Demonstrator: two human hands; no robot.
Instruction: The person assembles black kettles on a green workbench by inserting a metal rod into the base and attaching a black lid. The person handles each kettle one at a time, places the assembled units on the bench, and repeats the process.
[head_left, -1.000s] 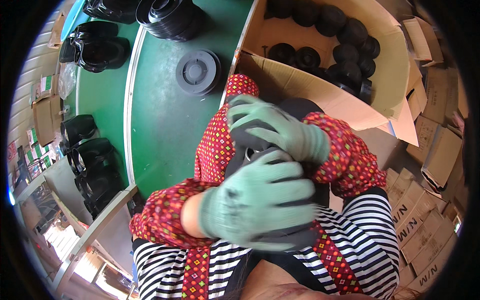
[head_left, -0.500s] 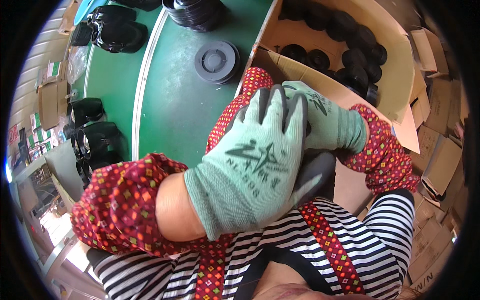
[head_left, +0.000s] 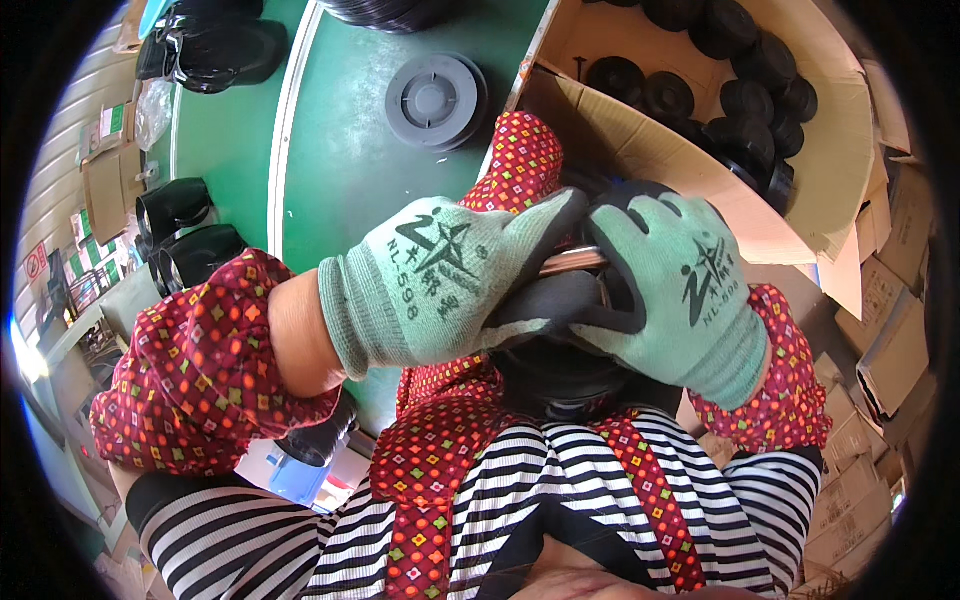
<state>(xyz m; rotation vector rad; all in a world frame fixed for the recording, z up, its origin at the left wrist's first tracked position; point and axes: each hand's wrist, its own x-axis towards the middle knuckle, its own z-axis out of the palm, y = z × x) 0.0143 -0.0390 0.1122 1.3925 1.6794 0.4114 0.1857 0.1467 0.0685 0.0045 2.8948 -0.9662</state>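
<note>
In front of my striped shirt, both gloved hands meet around a black round part (head_left: 560, 372) with a shiny, copper-coloured metal piece (head_left: 572, 261) between the fingers. My left hand (head_left: 450, 270) is closed on it from the left, thumb and fingers pressing near the metal. From the right, my right hand (head_left: 675, 285) curls its fingers over the same part. Gloves hide much of it, so its exact kind is unclear. Both gloves are pale green with dark palms. Beyond my hands, a dark grey disc with a raised ring (head_left: 436, 102) lies on the green table (head_left: 340, 190).
At the right, an open cardboard box (head_left: 640, 135) holds many black round parts (head_left: 745, 145). A stack of black discs (head_left: 380, 12) stands at the table's far side. Glossy black housings (head_left: 225, 50) sit at the left, and flattened cartons (head_left: 900, 340) lie far right.
My left hand has moved off the front of my right hand to its left side. The metal piece and the black part below now show between them. The whole view has shifted slightly.
</note>
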